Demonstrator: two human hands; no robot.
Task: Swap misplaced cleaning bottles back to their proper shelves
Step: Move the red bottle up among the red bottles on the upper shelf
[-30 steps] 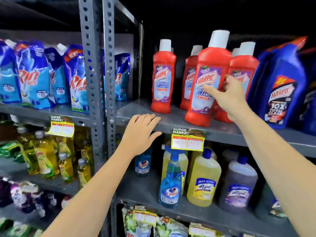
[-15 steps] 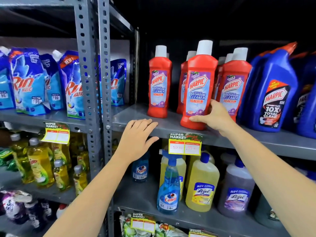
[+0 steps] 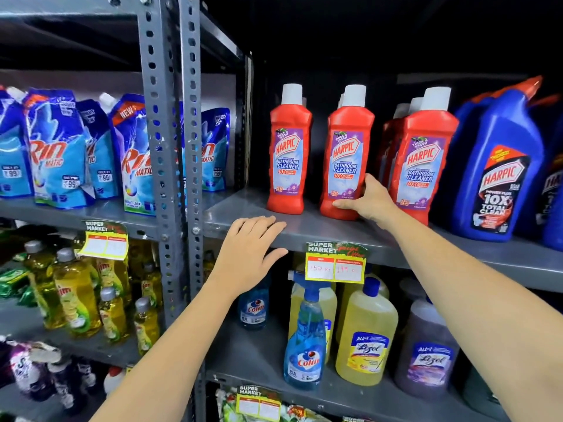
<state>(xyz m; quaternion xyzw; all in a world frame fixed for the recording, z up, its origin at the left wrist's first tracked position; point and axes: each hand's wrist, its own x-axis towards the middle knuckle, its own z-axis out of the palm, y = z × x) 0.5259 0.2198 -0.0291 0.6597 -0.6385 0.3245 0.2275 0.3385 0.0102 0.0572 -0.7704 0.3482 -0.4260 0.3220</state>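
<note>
Red Harpic bathroom cleaner bottles with white caps stand upright on the grey metal shelf [image 3: 320, 231]. My right hand [image 3: 370, 199] wraps the lower right side of the middle red bottle [image 3: 345, 153], which stands on the shelf. Another red bottle [image 3: 288, 150] stands to its left, and a cluster of red bottles [image 3: 422, 159] to its right. My left hand [image 3: 251, 251] lies flat on the shelf's front edge, fingers apart, holding nothing.
Blue Harpic bottles [image 3: 499, 169] fill the right of the same shelf. Below stand a blue Colin spray bottle [image 3: 304, 345], yellow [image 3: 367, 336] and purple Lizol bottles [image 3: 426, 351]. Left rack holds Rin pouches [image 3: 58, 147] and yellow dish-liquid bottles [image 3: 76, 293]. A grey upright post [image 3: 170, 117] divides the racks.
My right hand has slid down the red bottle to its base and pushed it back from the shelf's front edge into line with the others. My left hand stayed on the shelf edge.
</note>
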